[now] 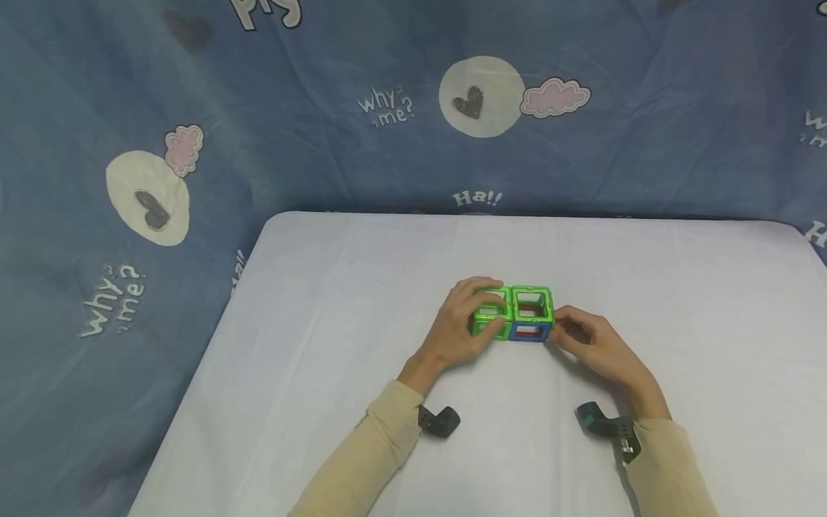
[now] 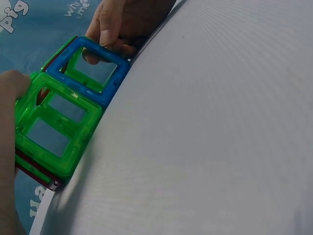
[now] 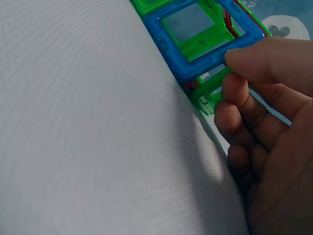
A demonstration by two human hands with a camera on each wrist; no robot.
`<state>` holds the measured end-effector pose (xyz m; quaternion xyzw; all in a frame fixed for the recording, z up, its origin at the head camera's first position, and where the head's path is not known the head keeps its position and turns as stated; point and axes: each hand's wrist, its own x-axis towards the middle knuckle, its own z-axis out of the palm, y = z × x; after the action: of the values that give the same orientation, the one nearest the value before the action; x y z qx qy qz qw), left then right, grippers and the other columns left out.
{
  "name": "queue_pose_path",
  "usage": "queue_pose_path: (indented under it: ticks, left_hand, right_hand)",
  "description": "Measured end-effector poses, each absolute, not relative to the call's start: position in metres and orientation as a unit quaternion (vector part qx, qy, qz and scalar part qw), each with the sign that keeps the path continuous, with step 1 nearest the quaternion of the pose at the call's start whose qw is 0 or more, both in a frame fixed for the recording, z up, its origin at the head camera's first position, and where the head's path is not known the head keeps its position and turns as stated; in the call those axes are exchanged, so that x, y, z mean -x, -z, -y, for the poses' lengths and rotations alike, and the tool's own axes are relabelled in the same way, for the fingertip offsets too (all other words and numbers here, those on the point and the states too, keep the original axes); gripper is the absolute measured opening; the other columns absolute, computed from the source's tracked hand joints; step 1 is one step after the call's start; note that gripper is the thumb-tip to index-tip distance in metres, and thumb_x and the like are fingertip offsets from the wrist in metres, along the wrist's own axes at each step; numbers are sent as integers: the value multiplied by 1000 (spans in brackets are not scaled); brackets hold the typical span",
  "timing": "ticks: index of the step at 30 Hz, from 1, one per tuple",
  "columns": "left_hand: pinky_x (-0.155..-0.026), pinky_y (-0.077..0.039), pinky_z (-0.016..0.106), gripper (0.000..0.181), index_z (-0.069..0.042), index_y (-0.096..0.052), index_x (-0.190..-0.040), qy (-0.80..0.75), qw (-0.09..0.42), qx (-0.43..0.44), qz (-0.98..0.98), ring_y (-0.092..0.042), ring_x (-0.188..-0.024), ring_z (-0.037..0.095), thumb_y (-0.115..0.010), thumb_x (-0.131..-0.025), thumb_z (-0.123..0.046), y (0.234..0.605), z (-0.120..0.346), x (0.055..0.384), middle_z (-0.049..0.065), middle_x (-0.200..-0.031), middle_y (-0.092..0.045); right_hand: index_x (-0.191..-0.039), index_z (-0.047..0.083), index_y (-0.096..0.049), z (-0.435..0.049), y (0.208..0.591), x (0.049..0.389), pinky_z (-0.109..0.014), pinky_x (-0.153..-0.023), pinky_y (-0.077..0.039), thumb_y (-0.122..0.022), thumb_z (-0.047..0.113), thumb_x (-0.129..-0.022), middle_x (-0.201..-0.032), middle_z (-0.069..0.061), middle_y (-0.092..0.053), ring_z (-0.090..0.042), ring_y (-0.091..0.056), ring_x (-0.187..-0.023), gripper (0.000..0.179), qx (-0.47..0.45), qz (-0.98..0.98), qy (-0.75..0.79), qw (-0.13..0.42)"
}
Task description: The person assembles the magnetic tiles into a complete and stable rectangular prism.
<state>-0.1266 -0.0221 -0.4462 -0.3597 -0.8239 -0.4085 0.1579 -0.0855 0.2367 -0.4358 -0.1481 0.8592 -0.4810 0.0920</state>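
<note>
Two see-through cubes of magnetic tiles stand side by side, joined, on the white table. The left cube (image 2: 83, 132) has green frames; the right one has a green top tile (image 1: 531, 290) and a blue front tile (image 1: 528, 339). Dark red frames show on other sides. My left hand (image 1: 455, 327) grips the left cube, fingers over its top and thumb at the front. At the far side of the right cube, my right hand (image 1: 597, 345) pinches the edge, thumb on the blue tile's corner in the right wrist view and curled fingers beside a green tile.
A white cloth (image 1: 310, 359) covers the table, whose back edge meets a blue printed curtain (image 1: 323, 143). Dark straps with small camera mounts (image 1: 441, 422) sit on both wrists, near the beige sleeves (image 1: 368, 452).
</note>
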Motion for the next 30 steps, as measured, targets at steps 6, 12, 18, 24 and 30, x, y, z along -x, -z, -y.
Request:
queue_pose_path:
  ticks: [6, 12, 18, 24, 30]
  left_hand:
    - [-112, -30, 30, 21, -16, -64, -104, 414, 160, 361, 820, -44, -127, 15, -62, -87, -28, 446, 21, 127, 0, -128, -56]
    - [-112, -30, 30, 22, -17, -64, -105, 411, 156, 363, 821, -44, -127, 15, -62, -87, -29, 446, 21, 127, 0, -128, -56]
    - [-111, -31, 31, 22, -17, -64, -105, 410, 156, 360, 823, -44, -126, 15, -63, -87, -29, 447, 20, 126, 0, -128, -56]
    - [-110, -31, 31, 23, -18, -63, -107, 411, 144, 355, 827, -44, -127, 14, -62, -87, -30, 446, 19, 125, -1, -130, -55]
    - [-112, -30, 33, 27, -16, -63, -111, 417, 139, 348, 828, -42, -130, 14, -62, -88, -28, 447, 20, 124, -1, -132, -54]
  right_hand:
    - [-107, 15, -63, -237, 435, 86, -9, -94, -37, -60, 22, -93, -110, -3, -67, 5, -53, -105, 16, 151, -856, 485, 92]
    - [-107, 14, -63, -238, 435, 85, -10, -91, -38, -60, 20, -93, -107, -3, -67, 1, -55, -99, 16, 153, -857, 484, 88]
    - [-107, 14, -63, -238, 435, 84, -12, -88, -40, -61, 19, -93, -101, -2, -66, -3, -54, -94, 16, 158, -855, 486, 82]
    - [-108, 14, -63, -240, 437, 83, -12, -89, -38, -61, 18, -92, -100, -2, -65, -3, -54, -94, 16, 158, -857, 484, 77]
    - [-110, 15, -63, -239, 437, 83, -13, -92, -38, -61, 21, -93, -102, -1, -66, -3, -54, -96, 19, 155, -857, 484, 81]
